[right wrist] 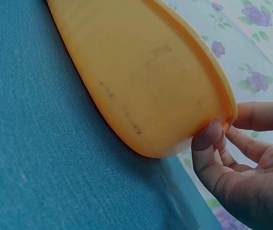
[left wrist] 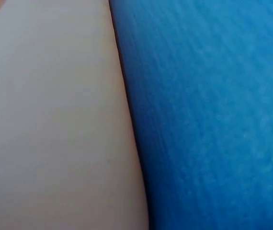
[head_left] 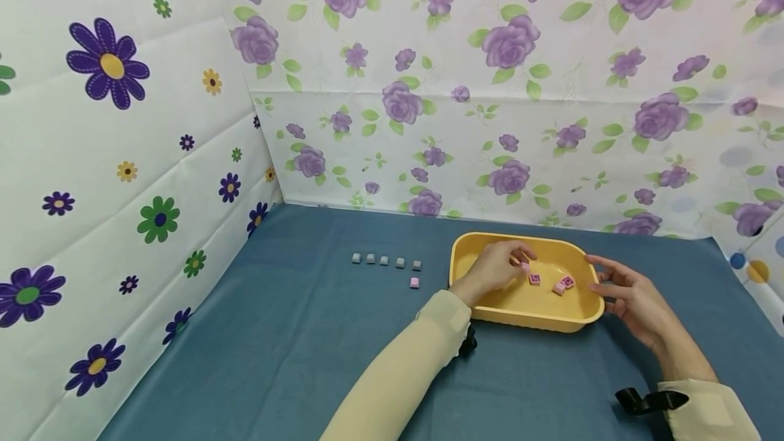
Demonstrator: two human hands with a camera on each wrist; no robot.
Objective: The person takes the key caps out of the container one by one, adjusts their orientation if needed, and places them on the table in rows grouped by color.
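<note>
My left hand reaches over the near-left side of a yellow plastic tray. Its thumb and fingers pinch a pink keycap inside. Several more pink keycaps lie loose on the tray floor to the right, some with their hollow undersides up. At the tray's right end, my right hand grips the rim. In the right wrist view, the thumb presses the outer wall while the fingers reach the rim. The left wrist view shows mostly bare skin and blue cloth, with the fingertips hidden.
Left of the tray, several pale grey keycaps form a row on the blue cloth. One pink keycap sits just below the row's right end. Flowered sheets hang behind and at the left.
</note>
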